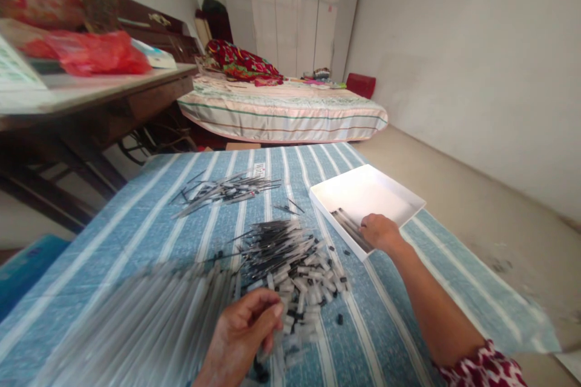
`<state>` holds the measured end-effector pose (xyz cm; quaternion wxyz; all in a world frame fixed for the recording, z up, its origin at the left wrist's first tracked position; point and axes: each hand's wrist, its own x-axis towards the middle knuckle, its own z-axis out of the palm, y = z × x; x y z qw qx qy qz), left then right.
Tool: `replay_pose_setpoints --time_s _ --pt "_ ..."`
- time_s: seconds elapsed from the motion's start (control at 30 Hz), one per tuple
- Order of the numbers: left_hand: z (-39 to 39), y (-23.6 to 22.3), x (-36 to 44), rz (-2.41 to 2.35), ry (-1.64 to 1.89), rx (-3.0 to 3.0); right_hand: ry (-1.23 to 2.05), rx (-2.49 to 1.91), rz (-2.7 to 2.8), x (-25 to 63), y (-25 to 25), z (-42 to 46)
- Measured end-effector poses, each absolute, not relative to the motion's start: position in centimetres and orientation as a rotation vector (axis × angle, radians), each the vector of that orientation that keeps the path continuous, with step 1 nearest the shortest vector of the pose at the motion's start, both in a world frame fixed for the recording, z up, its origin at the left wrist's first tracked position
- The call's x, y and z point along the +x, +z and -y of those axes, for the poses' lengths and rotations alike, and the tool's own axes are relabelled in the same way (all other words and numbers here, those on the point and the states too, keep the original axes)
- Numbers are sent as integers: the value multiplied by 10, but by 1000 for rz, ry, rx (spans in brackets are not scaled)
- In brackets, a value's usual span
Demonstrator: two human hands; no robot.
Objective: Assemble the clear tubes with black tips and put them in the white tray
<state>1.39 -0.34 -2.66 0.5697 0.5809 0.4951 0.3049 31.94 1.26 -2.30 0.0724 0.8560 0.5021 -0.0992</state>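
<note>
My right hand (381, 232) reaches into a white box (385, 187), its fingers closed at a row of pens (348, 227) along the near left wall. A pen appears to be in its grip, partly covered by the fingers. Lower down, my left hand (247, 329) is closed in a pinch beside a heap of translucent pen caps (313, 284). Something pale shows at those fingertips, too blurred to name. Behind the caps lies a pile of dark pen refills (272, 245). Many clear pen barrels (149, 314) spread out left of my left hand.
A blue striped cloth (376, 314) covers the table. Farther back lies another loose pile of refills (231, 188). Small black plugs (340, 318) are scattered near the caps. A side table (154, 78) with a red plastic bag (100, 51) stands left, and a bed (281, 109) beyond.
</note>
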Motion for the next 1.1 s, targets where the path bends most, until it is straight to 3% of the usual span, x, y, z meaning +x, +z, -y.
replay_pose_setpoints --time_s 0.7,1.1 --pt "0 -21 10 -1056 589 1349 -335 2546 -1505 321 -26 -9" --pt "-1 -8 4 -1152 867 1270 -91 2615 -1555 300 -14 2"
